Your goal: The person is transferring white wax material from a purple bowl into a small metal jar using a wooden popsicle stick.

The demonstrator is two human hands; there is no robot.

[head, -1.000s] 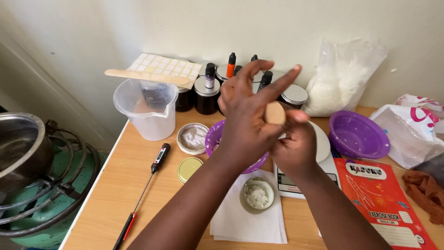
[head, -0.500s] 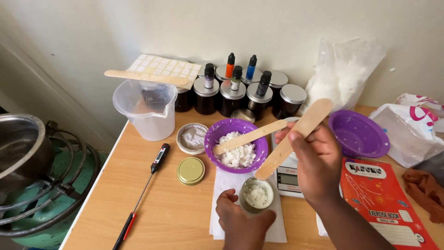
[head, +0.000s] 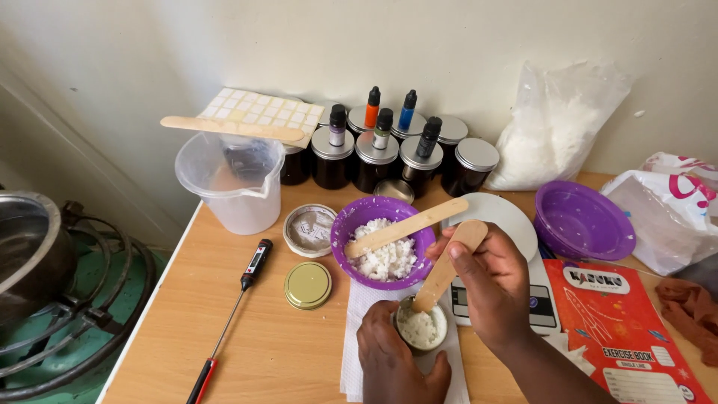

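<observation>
My left hand (head: 393,359) grips a small round tin (head: 421,329) that holds white flakes and stands on a white paper towel (head: 363,340). In my right hand (head: 493,280) I hold a wooden stick (head: 447,265), tilted, with its lower end in the tin. Just behind sits a purple bowl (head: 372,217) of white flakes. A second wooden stick (head: 407,227) rests across the bowl's rim.
A digital scale (head: 508,224) lies under my right hand. Around stand a clear plastic jug (head: 232,187) with a stick across it, a probe thermometer (head: 235,307), a gold lid (head: 307,285), an open tin (head: 310,229), dark jars (head: 378,161), dropper bottles, an empty purple bowl (head: 583,221), a bag of flakes (head: 557,123), a red exercise book (head: 624,329). A gas stove with a pot (head: 30,247) stands left.
My hands came apart and came down from in front of the jars. The left took hold of the small tin. The right lowered its stick until the end reached into the tin.
</observation>
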